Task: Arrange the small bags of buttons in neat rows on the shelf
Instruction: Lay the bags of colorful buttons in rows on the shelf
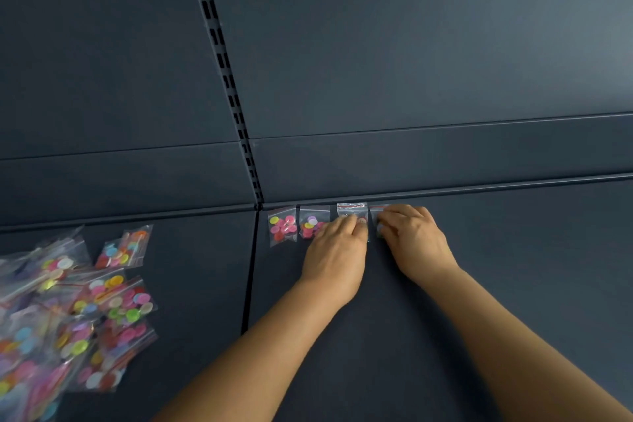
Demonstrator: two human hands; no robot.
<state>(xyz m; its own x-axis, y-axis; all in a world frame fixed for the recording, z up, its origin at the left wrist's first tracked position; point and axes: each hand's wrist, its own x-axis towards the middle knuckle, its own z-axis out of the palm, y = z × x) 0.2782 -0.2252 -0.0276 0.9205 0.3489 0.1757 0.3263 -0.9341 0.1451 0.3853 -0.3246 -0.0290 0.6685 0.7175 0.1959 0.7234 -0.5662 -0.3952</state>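
Four small clear bags of coloured buttons lie side by side along the back edge of the dark shelf (496, 277). The first bag (282, 228) holds mostly pink buttons, and the second bag (309, 222) sits just right of it. My left hand (337, 250) presses its fingertips on the third bag (351, 208) and covers the second bag's right corner. My right hand (414, 236) curls its fingers round the fourth bag (376, 211), hiding most of it.
A loose pile of button bags (61, 319) lies on the neighbouring shelf panel at the left, with one bag (125, 247) apart at its top. A seam (251, 267) divides the two panels. A slotted upright (222, 62) runs up the back wall.
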